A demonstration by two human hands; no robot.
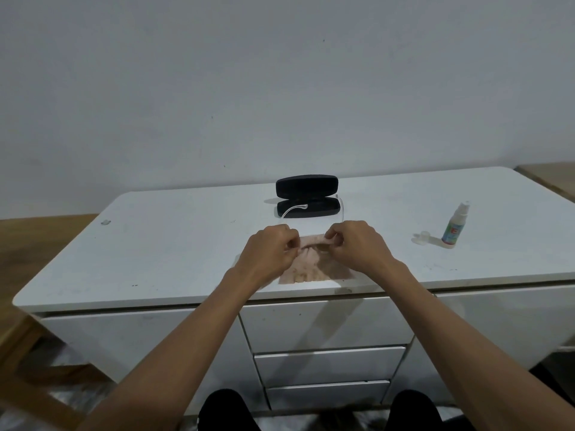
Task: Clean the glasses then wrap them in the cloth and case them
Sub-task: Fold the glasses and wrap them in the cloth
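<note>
A beige cloth (311, 269) hangs onto the white table (174, 244) near its front edge. My left hand (270, 250) and my right hand (354, 247) pinch its bunched top edge from both sides. The clear-framed glasses (295, 209) sit at that edge, with the front mostly hidden by the cloth and my fingers. Their two transparent arms stick out away from me, and one reaches over the case. The black hard case (306, 197) lies open just behind my hands, lid upright.
A small spray bottle (455, 227) stands at the right of the table, its clear cap (423, 236) beside it. White drawers (326, 325) are below the tabletop, my knees under them. A wooden surface (547, 175) adjoins the far right.
</note>
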